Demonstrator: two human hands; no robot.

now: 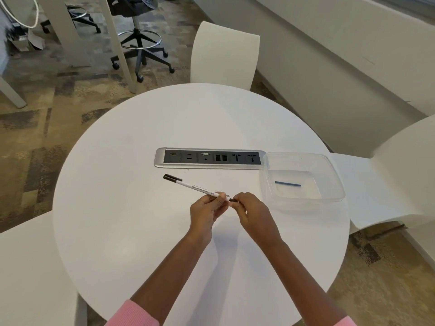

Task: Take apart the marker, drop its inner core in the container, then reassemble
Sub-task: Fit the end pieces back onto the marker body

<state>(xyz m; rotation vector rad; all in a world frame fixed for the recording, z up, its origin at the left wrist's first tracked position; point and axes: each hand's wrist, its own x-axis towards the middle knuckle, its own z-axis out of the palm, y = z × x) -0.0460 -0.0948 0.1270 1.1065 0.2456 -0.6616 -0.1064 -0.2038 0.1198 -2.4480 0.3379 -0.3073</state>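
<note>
A slim white marker [197, 187] with a black cap at its far-left end is held above the round white table [141, 231]. My left hand [208, 209] grips the marker's barrel near its right end. My right hand [251, 211] pinches the small black end piece [233, 200] at that same end. A clear plastic container [303, 158] stands on the table to the right. A dark blue inner core [287, 184] lies flat on its bottom.
A silver power and data socket strip [209, 158] is set into the table's middle, just beyond the marker. White chairs [223, 55] stand around the table, one behind it and one at the right. A black office stool [141, 43] stands on the carpet beyond.
</note>
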